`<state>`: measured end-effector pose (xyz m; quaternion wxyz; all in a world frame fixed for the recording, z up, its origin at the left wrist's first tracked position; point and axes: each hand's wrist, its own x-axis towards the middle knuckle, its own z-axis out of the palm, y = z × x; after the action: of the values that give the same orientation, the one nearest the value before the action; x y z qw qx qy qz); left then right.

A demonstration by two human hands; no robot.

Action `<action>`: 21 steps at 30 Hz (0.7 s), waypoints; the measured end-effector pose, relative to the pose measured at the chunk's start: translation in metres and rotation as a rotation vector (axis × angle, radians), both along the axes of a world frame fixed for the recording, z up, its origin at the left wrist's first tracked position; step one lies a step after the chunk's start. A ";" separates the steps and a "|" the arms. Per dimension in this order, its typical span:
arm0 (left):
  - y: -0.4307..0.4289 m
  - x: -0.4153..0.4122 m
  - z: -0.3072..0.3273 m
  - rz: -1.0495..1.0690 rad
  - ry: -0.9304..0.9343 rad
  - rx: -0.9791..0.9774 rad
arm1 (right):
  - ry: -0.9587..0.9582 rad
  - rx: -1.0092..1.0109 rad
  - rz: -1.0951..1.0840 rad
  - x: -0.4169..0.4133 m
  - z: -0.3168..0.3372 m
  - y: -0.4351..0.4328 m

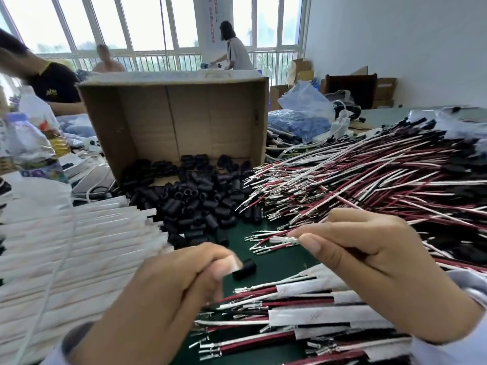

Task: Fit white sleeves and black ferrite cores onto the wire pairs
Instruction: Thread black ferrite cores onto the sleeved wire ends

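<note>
2 hands hover over a green table. The right hand has thumb and forefinger closed in a pinch on a wire pair, whose metal tips stick out leftward past the nails. Its other fingers are curled under. The left hand is curled too, thumb pressed toward the forefinger, and it is blurred. A black core sits right at that thumb's tip, between the 2 hands. Whether the fingers grip it or it lies on the table cannot be told.

Behind it a pile of cores spills from a box tipped on its side. Flat white sleeves fan out at left, reaching the pile's edge. A heap of red and white wires fills the right side, tips pointing left toward the pile. Below the hands lie sleeved pairs, each with a white sleeve over its leads. A plastic bottle stands at far left, and a bag of blue parts lies right of the box. A person stands far back.
</note>
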<state>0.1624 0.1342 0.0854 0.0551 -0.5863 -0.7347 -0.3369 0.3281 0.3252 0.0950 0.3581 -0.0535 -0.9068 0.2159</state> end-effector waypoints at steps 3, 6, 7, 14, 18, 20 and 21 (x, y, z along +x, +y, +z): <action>0.018 0.009 0.010 -0.068 0.038 0.010 | 0.081 -0.098 0.070 0.003 -0.001 0.005; 0.027 0.018 0.014 -0.083 0.068 0.041 | 0.115 -0.161 0.110 0.006 -0.002 0.005; 0.029 0.020 0.014 -0.105 0.062 0.039 | 0.119 -0.160 0.116 0.006 -0.002 0.004; 0.038 0.025 0.014 -0.186 0.073 0.085 | 0.158 -0.157 0.125 0.010 -0.001 0.000; 0.038 0.026 0.013 -0.207 0.040 0.106 | 0.168 -0.168 0.150 0.012 0.000 -0.001; 0.038 0.026 0.012 -0.210 0.037 0.108 | 0.157 -0.135 0.137 0.014 0.001 -0.001; 0.038 0.026 0.013 -0.211 0.032 0.107 | 0.150 -0.116 0.121 0.014 0.001 -0.001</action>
<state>0.1886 0.1726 0.0983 0.0623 -0.6620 -0.6488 -0.3700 0.3423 0.3244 0.0958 0.4073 -0.0029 -0.8651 0.2928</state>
